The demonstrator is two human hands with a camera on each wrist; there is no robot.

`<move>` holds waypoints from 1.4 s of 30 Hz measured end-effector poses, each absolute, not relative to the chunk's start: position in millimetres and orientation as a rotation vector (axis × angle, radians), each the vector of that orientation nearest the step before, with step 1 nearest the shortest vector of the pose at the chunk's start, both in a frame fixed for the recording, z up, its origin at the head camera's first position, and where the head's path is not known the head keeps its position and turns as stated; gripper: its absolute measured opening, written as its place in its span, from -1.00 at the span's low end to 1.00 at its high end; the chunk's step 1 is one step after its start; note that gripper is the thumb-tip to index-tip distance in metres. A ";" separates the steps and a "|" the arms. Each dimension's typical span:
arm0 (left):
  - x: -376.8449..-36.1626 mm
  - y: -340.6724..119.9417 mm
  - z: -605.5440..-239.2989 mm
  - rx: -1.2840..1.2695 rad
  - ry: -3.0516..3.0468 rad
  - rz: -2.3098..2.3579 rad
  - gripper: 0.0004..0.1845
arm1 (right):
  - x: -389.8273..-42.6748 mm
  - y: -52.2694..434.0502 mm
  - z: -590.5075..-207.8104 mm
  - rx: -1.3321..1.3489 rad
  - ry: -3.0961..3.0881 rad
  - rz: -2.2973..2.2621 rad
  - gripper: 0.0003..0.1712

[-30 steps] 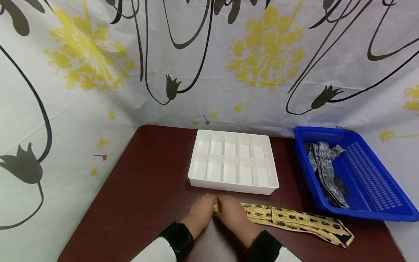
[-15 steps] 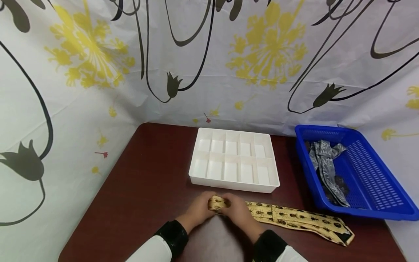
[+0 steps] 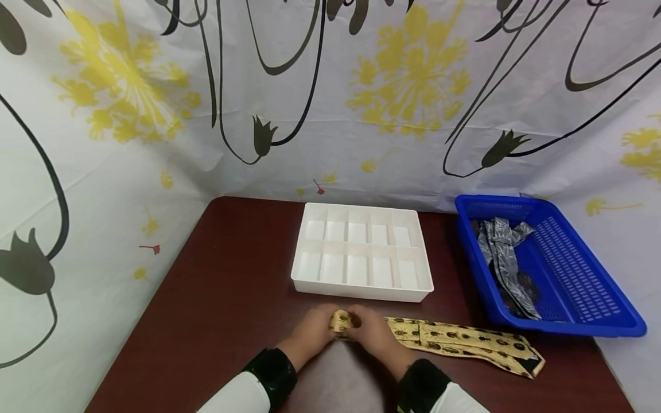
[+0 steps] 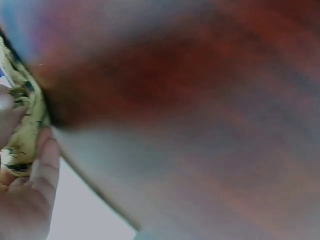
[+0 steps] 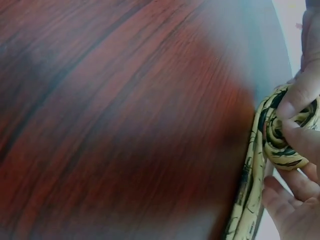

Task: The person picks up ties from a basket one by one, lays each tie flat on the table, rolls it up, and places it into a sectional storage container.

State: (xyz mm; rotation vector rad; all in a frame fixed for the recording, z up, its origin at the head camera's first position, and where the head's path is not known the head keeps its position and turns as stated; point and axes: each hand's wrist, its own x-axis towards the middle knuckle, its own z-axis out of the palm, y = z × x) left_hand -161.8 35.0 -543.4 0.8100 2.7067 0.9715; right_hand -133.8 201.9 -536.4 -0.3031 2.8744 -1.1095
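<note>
At the lower centre of the head view, the left hand (image 3: 311, 328) and the right hand (image 3: 376, 334) meet over one end of a yellow necktie (image 3: 465, 342) printed with dark insects. Both sets of fingers are bent around that end and grip it; the right wrist view shows it wound into a spiral coil (image 5: 281, 156), with fingertips pressed on its middle. The unrolled length runs from the right hand toward the lower right of the frame, flat on the dark red desk (image 3: 232, 275).

The step in hand looks like rolling up the necktie, with a good part left unwound. The next move seems to call for turning the coil along the flat length, holding the turns snug and their edges level so the centre does not slip out.

Just above the hands sits a white divided tray (image 3: 361, 291), its compartments bare. At right, a blue basket (image 3: 583, 258) holds a grey patterned cloth (image 3: 503, 252) and darker items too shadowed to tell.
</note>
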 end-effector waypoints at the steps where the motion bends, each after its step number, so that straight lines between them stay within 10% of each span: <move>1: -161.3 36.5 -542.1 0.823 2.740 0.908 -0.61 | -133.3 201.0 -534.9 -0.309 2.886 -1.076 -0.54; 42: -162.2 46.9 -551.0 0.809 2.763 0.905 -0.70 | -134.0 216.9 -539.5 -0.280 2.846 -1.034 -0.52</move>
